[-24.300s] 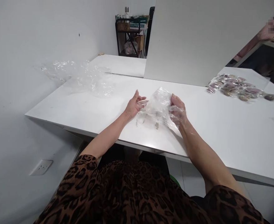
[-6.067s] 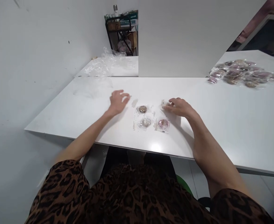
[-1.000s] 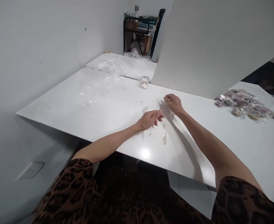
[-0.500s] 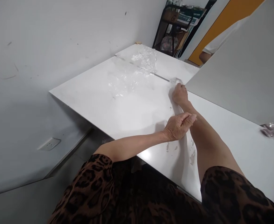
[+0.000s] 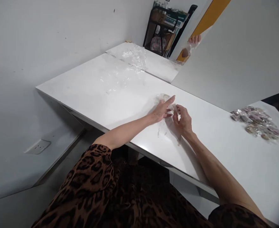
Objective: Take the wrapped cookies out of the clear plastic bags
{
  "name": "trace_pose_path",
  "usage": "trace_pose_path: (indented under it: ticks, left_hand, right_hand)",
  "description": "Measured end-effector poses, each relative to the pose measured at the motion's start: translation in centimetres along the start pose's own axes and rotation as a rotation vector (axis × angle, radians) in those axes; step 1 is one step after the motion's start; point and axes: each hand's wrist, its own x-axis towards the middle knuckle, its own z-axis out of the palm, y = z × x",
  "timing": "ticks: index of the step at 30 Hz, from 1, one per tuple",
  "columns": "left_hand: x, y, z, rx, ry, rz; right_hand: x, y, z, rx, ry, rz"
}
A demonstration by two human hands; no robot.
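Observation:
A crumpled piece of clear plastic film [image 5: 163, 96], perhaps a small bag, is at my hands over the white table [image 5: 82, 91]. My left hand [image 5: 162, 111] is open beside and against it, thumb raised and fingers apart. Facing it from the right, my right hand [image 5: 183, 121] has its fingers curled and pinched on the near part of the film. Whether anything lies inside the film I cannot tell. Small worn marks show on the tabletop below my hands.
Thin clear wrappers [image 5: 136, 57] lie at the table's far left. Several wrapped small items [image 5: 258, 122] are heaped on the right. A grey partition [image 5: 234, 57] rises along the far edge, with another person's hand [image 5: 194, 39] beyond it. A black shelf cart [image 5: 162, 27] stands behind.
My right hand has drawn back from the partition with the film. My left hand has opened from a closed shape and moved up to it. The view has turned right, showing the wrapped heap.

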Motion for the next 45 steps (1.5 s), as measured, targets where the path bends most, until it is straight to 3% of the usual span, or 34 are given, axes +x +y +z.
trace_pose_path:
  ticks: [3,9,14,18,25,31,39,45]
  left_hand:
    - [-0.6,0.3,0.2,0.036,0.036,-0.057]
    - [-1.2,0.7,0.2,0.167,0.038,0.063]
    - [-1.3,0.8,0.1,0.238,-0.095,0.109]
    - [-1.0,1.2,-0.2,0.134,-0.068,0.093]
    - [-0.8,2.3,-0.4,-0.084,-0.138,-0.105]
    - [-1.7,2.7,-0.1,-0.024,-0.240,-0.159]
    - [-1.7,2.1,-0.7,0.219,-0.071,-0.056]
    - [-1.6,2.1,-0.7,0.248,-0.094,-0.089]
  right_hand:
    - [-2.0,-1.1,-0.8,0.082,-0.018,0.023]
    - [-2.7,-1.9,-1.5,0.634,-0.099,0.377]
    - [-2.0,-1.4,-1.9,1.017,0.041,0.635]
    - [-1.4,-0.5,-3.0,1.179,0.139,0.816]
    - [-1.1,-0.8,-3.6,1.236,0.008,0.779]
    - [-1.3,-1.7,-4.0,1.213,-0.055,0.730]
    - [-1.1,-1.3,-4.2,1.255,0.042,0.704]
    - [-1.1,-0.3,-3.5,1.084,0.073,0.756]
